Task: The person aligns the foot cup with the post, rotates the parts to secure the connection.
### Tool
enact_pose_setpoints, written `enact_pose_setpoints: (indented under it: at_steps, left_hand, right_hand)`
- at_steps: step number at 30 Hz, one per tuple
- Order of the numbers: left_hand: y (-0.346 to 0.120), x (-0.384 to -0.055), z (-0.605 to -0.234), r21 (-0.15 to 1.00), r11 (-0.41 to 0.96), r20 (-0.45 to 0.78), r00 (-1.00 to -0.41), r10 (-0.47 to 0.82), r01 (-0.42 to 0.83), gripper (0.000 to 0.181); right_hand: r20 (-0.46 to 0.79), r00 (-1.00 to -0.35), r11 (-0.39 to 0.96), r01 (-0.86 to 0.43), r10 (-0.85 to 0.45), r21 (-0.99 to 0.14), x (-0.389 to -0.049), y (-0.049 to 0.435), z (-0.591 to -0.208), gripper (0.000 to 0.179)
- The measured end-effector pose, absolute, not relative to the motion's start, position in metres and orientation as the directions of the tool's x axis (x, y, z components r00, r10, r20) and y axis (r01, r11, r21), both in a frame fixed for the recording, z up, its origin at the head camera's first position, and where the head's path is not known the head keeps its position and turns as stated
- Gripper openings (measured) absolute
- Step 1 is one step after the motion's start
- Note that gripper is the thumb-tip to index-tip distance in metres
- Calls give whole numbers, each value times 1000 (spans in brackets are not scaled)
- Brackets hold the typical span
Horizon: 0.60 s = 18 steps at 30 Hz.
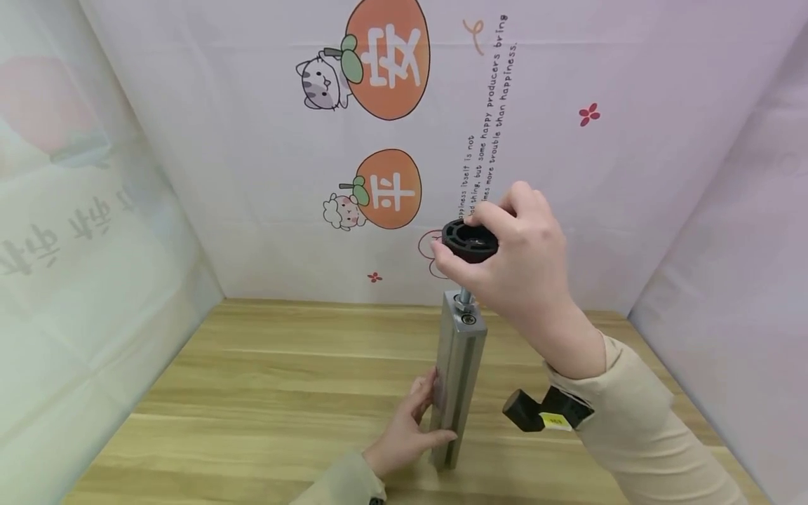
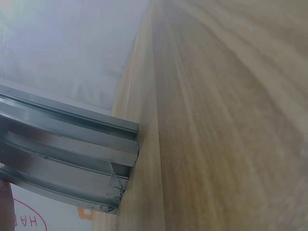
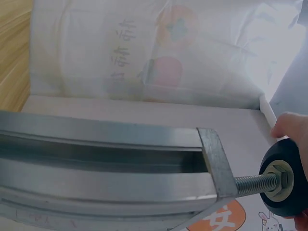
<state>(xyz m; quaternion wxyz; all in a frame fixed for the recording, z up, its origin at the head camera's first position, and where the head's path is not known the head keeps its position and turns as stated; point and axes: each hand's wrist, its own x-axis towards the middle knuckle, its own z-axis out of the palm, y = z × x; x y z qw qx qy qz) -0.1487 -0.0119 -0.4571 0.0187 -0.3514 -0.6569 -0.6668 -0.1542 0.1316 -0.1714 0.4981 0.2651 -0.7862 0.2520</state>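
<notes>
An aluminium extrusion profile [image 1: 453,379] with slotted sides stands upright on the wooden tabletop, its lower end right at the wood in the left wrist view. My left hand [image 1: 404,433] holds it low down, thumb on the near side and fingers on the left. On its top end sits a metal end plate [image 1: 464,313] with a screw in it. A threaded rod [image 3: 255,185] rises from that plate to a black round levelling foot [image 1: 470,242] with a nut [image 3: 280,181] at its base. My right hand [image 1: 527,256] grips this foot by its rim, between thumb and fingers.
Printed white cloth [image 1: 284,175] forms the back wall, with more cloth walls at left and right. The wood-grain tabletop [image 1: 284,379] runs up to them. A black device [image 1: 525,410] with a yellow label is strapped at my right wrist.
</notes>
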Motion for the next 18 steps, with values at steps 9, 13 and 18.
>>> enact_pose_setpoints:
  at_steps: [9, 13, 18]
  left_hand:
    - [-14, -151, -459, 841, -158, 529, -726, 440, 517, 94]
    - [-13, -150, -459, 850, -151, 515, -732, 446, 505, 93]
    - [-13, -150, -456, 863, -136, 493, -750, 441, 487, 93]
  right_hand:
    - [824, -528, 213, -846, -207, -489, -172, 153, -187, 31]
    - [735, -564, -254, -700, -376, -667, -189, 161, -201, 33]
    - [677, -450, -569, -369, -582, -735, -205, 164, -209, 49]
